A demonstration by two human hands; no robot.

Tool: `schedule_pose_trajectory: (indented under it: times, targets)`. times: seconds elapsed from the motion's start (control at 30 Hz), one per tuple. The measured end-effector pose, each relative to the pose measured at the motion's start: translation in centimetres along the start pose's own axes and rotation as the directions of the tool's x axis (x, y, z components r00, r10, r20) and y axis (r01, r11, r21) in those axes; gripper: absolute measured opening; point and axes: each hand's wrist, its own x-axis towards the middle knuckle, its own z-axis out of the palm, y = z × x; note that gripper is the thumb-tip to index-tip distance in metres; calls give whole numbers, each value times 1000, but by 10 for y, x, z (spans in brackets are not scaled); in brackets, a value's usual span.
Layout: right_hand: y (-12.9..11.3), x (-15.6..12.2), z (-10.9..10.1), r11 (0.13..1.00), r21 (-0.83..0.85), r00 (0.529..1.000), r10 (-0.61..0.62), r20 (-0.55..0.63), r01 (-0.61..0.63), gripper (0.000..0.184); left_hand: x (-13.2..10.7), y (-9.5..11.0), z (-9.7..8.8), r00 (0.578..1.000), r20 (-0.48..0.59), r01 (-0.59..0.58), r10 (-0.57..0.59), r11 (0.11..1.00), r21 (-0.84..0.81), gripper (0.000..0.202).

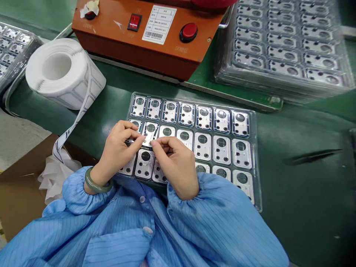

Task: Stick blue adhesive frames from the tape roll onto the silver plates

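Observation:
A clear plastic tray (pixel 257 163) lies on the green mat and holds rows of small metal plates with round holes. My left hand (pixel 119 148) and my right hand (pixel 176 163) meet over the tray's left side. Both are closed in a pinch, fingertips together around one metal plate (pixel 146 140) in the second row. Whether a film or label sits between the fingertips is too small to tell. A green bangle (pixel 96 183) circles my left wrist. Blue striped sleeves cover both forearms and hide the tray's near left corner.
A roll of white label tape (pixel 59 70) stands at the left, its strip trailing down to a cardboard box (pixel 19 185). An orange machine (pixel 150 33) with a red button sits behind the tray. Stacked trays of plates (pixel 286 48) fill the back right; more stand far left (pixel 12 48).

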Motion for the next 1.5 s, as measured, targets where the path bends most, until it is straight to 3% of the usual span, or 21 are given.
schedule_pose_trajectory:
  times: [0.37, 1.17, 1.5]
  targets:
    - [0, 7, -2, 989, 65, 991, 134, 21, -135, 20, 4, 0, 5, 1000, -1, 16, -16, 1000, 24, 8]
    - [1, 8, 0, 996, 4, 996, 89, 0, -89, 20, 4, 1, 5, 1000, 7, -5, 5, 996, 84, 8]
    - [3, 7, 3, 996, -89, 999, -9, -39, 6, 17, 3, -2, 6, 999, 17, -40, 38, 993, 107, 8]
